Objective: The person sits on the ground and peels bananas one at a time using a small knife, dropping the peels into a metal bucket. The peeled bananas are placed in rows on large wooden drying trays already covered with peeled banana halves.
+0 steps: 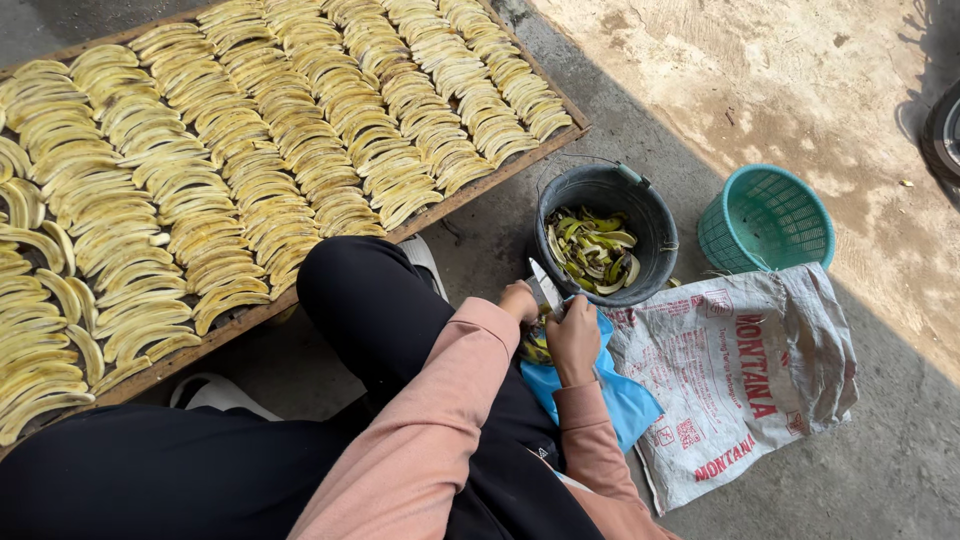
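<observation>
The right hand (574, 338) is gripping a knife (546, 288); the left hand (518, 300) is clasping a banana (536, 345) over blue cloth (610, 385). The blade, working close to the fingers, could slip. Beyond are the peel bucket (600, 205) and slice tray (480, 185).

The person is wearing a long-sleeved top in a dusty salmon pink; both sleeves (440, 420) are reaching down to the wrists, and the cloth is gathering in soft folds along the forearms. The cuff of the right sleeve (585, 410) is sitting snug, just below the right hand (574, 338). The left hand (518, 300) is showing bare beyond its own cuff. Black trousers (370, 310) are covering both legs, plain and smooth. Beside the trousers, pale sandals (215, 392) are peeking out on the feet, one at each knee.
</observation>
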{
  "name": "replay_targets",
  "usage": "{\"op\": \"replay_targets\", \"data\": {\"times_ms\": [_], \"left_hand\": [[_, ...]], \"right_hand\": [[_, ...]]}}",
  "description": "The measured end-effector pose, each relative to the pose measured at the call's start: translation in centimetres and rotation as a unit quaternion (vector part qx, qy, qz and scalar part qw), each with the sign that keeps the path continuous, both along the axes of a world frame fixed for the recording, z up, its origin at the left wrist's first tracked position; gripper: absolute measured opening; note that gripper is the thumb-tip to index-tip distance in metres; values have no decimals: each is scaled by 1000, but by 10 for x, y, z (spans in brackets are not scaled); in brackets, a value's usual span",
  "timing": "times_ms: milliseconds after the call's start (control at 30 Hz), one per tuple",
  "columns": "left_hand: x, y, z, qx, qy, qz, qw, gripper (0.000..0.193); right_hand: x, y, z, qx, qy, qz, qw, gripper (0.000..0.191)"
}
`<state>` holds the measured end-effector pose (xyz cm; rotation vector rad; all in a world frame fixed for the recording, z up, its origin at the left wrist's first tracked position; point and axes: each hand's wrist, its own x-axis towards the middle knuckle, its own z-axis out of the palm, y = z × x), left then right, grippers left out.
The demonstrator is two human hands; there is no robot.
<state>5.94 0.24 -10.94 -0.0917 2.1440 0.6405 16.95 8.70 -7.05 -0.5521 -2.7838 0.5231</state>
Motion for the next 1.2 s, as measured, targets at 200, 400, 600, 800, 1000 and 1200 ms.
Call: {"op": "replay_targets", "data": {"times_ms": [200, 400, 600, 800, 1000, 1200], "left_hand": [[20, 0, 18, -20, 202, -6, 979, 113], [23, -2, 64, 246, 546, -27, 800, 119], [10, 2, 69, 347, 470, -5, 812, 43], [-8, -4, 76, 351, 547, 133, 748, 47], [-7, -11, 89, 326, 539, 165, 759, 36], [-3, -13, 104, 317, 591, 153, 726, 33]], "right_hand": [[-15, 41, 43, 9, 182, 16, 983, 28], [-37, 62, 68, -167, 120, 11, 979, 29], [-54, 50, 55, -119, 224, 187, 949, 24], [-55, 29, 65, -412, 97, 151, 893, 62], [-50, 10, 91, -367, 108, 216, 898, 71], [-48, -4, 112, -170, 139, 216, 952, 67]]}}
